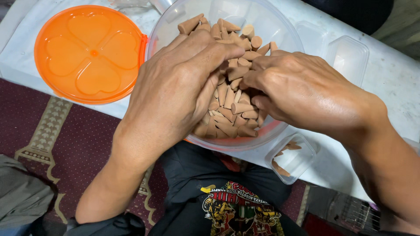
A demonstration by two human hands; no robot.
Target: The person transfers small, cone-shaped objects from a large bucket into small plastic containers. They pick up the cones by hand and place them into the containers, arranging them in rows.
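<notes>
Reaching into a clear round bowl (280,30), both hands work among a heap of small brown cones (229,105) that fills the bowl from its centre toward six o'clock. The left hand (175,91) comes in from seven o'clock, palm turned inward, its fingers (214,54) curled loosely over the pile and pressed against the cones; whether any cone is actually pinched inside that curl cannot be told, since the palm hides it. The right hand (302,91) enters from four o'clock, its fingers (258,81) bent and bunched at the middle of the heap, tips touching the cones, and again the hold itself is hidden beneath the knuckles. The two hands nearly meet at the centre of the bowl, with cones showing between them.

The bowl sits on a white counter (393,74), its near edge overhanging slightly toward the person's dark clothing. At ten o'clock from the bowl, just beside its rim, lies a round orange lid (87,52) embossed with a four-petal shape. At five o'clock, near the counter's edge, stands a small clear rectangular tub (302,164) with a few brown cones inside. At two o'clock another clear tub (350,57) rests on the counter, beside the bowl. A maroon patterned carpet (74,140) covers the floor below.
</notes>
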